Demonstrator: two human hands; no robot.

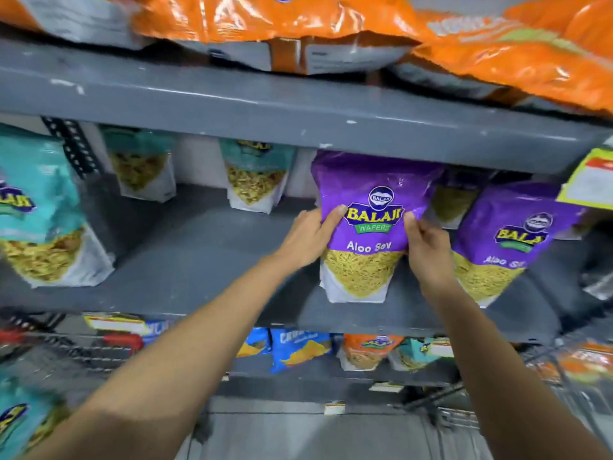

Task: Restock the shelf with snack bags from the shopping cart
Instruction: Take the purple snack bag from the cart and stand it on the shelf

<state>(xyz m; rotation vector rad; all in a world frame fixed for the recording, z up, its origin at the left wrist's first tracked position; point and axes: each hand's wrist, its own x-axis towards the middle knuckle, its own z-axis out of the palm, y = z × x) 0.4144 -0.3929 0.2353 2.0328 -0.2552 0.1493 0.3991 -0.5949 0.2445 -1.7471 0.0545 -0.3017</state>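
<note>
A purple Aloo Sev snack bag point(366, 200) stands upright on the grey middle shelf point(185, 260), right of centre. My left hand point(308, 237) grips its left edge with the thumb across the front. My right hand point(428, 250) holds its right edge. Both hands are closed on the bag. A second purple Aloo Sev bag point(504, 247) stands just to the right, and another purple one sits behind the held bag. The shopping cart point(66, 350) shows as wire mesh with red trim at the lower left.
Teal snack bags point(39, 214) stand on the left of the same shelf, two more at the back. Orange bags point(272, 18) fill the shelf above. Blue and orange bags point(298, 350) sit on the lower shelf. A yellow price tag point(590, 180) hangs at the right.
</note>
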